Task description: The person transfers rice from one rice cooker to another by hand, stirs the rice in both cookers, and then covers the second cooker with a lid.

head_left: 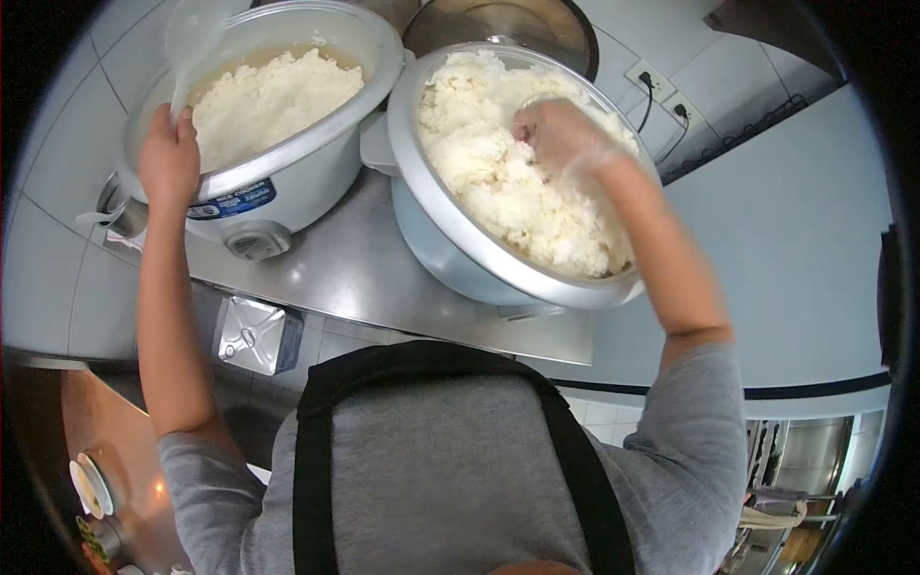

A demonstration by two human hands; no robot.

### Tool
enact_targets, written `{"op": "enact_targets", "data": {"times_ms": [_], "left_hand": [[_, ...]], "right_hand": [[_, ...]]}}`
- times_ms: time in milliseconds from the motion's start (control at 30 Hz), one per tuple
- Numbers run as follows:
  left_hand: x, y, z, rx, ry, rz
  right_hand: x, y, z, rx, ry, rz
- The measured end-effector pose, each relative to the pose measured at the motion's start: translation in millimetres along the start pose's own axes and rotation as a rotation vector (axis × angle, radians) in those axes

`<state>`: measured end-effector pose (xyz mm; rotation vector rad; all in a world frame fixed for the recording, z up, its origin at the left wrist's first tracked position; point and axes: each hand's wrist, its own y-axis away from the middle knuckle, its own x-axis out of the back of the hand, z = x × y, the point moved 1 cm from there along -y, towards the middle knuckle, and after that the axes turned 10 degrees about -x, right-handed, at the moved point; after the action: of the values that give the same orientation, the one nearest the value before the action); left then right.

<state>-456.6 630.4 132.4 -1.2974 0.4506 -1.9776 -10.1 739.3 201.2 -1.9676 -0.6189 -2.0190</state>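
Observation:
My left hand (172,158) is closed around the handle of a white rice paddle (196,38), whose blade points up. It is held at the left rim of a rice cooker (278,182) with white rice (287,101) and cloudy liquid inside. Over the second cooker (450,244), my right hand (561,134) is down at the heaped cooked rice (479,158). A clear plastic glove seems to cover this hand. Its fingers are curled in, and what they grip, if anything, is hidden. The right forearm is blurred.
Both cookers stand on a steel counter (326,259). A dark round lid (503,29) leans behind them. Plugs sit in wall outlets (661,96) at the right. A metal cup (125,211) is at the far left, and a square tin (254,335) stands below the counter.

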Motion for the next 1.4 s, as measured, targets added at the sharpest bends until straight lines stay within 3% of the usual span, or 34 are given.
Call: {"op": "enact_targets", "data": {"times_ms": [33, 133, 233, 333, 467, 533, 600, 667, 700, 767, 867, 967, 1067, 1167, 1267, 1333, 1400], "left_hand": [[1, -2, -1, -0.004, 0.007, -0.001], [1, -2, 0, 0.005, -0.015, 0.0], [0, 1, 5, 0.033, -0.028, 0.067], [4, 3, 8, 0.067, -0.031, 0.061], [3, 4, 7, 0.087, -0.041, 0.067], [8, 4, 15, 0.102, -0.024, 0.051], [7, 4, 12, 0.096, -0.016, 0.054], [8, 3, 12, 0.096, -0.013, 0.066], [9, 4, 15, 0.1, -0.017, 0.073], [10, 6, 16, 0.111, -0.026, 0.067], [9, 2, 15, 0.109, -0.041, 0.059], [4, 3, 11, 0.089, -0.052, 0.063], [4, 3, 8, 0.089, -0.054, 0.049], [7, 2, 15, 0.091, -0.055, 0.027], [7, 6, 13, 0.089, -0.071, 0.089], [10, 6, 21, 0.095, 0.008, 0.139], [13, 6, 23, 0.123, 0.044, 0.142]], "right_hand": [[14, -13, -4, 0.003, 0.054, -0.154], [77, -27, -38, -0.09, 0.247, -0.333], [61, -75, -46, 0.399, -0.124, 0.114], [17, -107, -64, 0.405, 0.239, 0.064], [6, -163, 4, 0.261, -0.008, -0.064], [15, -171, 30, 0.195, 0.103, -0.092], [24, -154, 46, -0.191, 0.068, -0.101], [2, -161, 111, -0.173, -0.154, -0.053], [8, -157, 123, -0.148, -0.08, -0.073], [9, -143, 134, -0.103, 0.06, -0.116], [45, -99, 84, -0.209, 0.049, -0.061], [64, -74, 67, -0.473, 0.069, -0.04], [24, -48, 116, -0.233, -0.081, -0.017], [42, -18, 117, -0.119, -0.511, -0.044], [53, 2, 97, -0.214, -0.192, 0.159], [15, -17, 103, -0.316, -0.373, -0.055], [25, -37, 105, -0.247, -0.199, -0.198]]}}
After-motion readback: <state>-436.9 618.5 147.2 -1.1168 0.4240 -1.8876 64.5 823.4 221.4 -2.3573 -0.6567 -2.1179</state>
